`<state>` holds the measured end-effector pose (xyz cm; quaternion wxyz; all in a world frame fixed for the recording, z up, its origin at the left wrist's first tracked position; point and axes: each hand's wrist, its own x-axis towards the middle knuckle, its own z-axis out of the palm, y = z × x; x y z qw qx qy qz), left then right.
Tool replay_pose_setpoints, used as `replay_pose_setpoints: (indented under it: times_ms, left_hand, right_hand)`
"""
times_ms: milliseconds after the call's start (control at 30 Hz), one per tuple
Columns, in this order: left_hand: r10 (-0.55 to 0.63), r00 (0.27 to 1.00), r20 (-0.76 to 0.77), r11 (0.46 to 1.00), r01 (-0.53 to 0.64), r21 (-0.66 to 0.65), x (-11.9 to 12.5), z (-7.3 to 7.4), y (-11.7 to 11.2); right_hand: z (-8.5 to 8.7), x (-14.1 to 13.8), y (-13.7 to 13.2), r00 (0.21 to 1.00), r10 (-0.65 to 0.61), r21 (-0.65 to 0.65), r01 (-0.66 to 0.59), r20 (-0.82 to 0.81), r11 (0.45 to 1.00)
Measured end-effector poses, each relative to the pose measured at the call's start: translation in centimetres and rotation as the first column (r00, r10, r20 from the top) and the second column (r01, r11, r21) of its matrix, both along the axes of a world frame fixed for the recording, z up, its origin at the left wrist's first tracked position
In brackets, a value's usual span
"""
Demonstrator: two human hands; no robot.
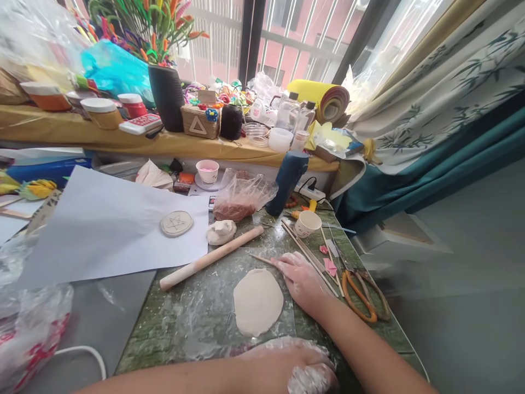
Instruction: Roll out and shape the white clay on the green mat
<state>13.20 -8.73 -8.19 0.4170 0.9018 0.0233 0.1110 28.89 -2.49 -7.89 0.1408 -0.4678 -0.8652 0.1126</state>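
My right hand point(301, 282), dusted with white, pinches a thin pointed wooden stick point(261, 258) just beyond the upper right edge of a flat clay sheet point(258, 302). This pale, roughly round sheet lies on a powdery clear plastic sheet point(205, 306). Nearer to me, my left hand point(293, 355) is coated in white powder, with its fingers curled. Something whitish and crumpled shows at those fingers, but I cannot make out what it is. A wooden rolling pin point(211, 258) lies slanted behind the clay sheet, with a lump of white clay point(221, 232) beyond it.
A clay disc with a star point(176, 224) rests on white paper point(115, 224) at left. Scissors point(361, 295), thin sticks point(309, 254) and a paper cup point(307, 224) lie at right. Behind are a bag of brown clay point(240, 200) and a dark blue bottle point(287, 182).
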Motion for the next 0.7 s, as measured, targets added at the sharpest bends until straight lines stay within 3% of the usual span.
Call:
replay_pose_setpoints:
  times_ms: [133,300,433,700]
  left_hand:
    - [0.030,0.999,-0.009,0.999,-0.030,0.031,-0.2,0.4,-0.2]
    - [0.046,0.999,0.006,0.998,-0.046,0.041,-0.4,0.7,-0.4]
    - [0.050,0.999,0.016,0.998,-0.050,0.036,-0.4,0.4,-0.5]
    - [0.063,0.998,-0.026,0.998,-0.063,0.025,-0.4,1.1,-0.5]
  right_hand:
    - [-0.1,-0.4,-0.7,0.999,0.047,-0.029,-0.047,0.002,0.998]
    - [-0.1,-0.1,-0.9,0.999,-0.026,-0.005,0.026,-0.021,1.000]
    - [0.1,0.2,-1.0,0.999,0.024,-0.043,-0.025,-0.032,0.999]
    - [-0.2,0.0,-2.9,0.994,-0.107,-0.037,0.106,-0.023,0.994]
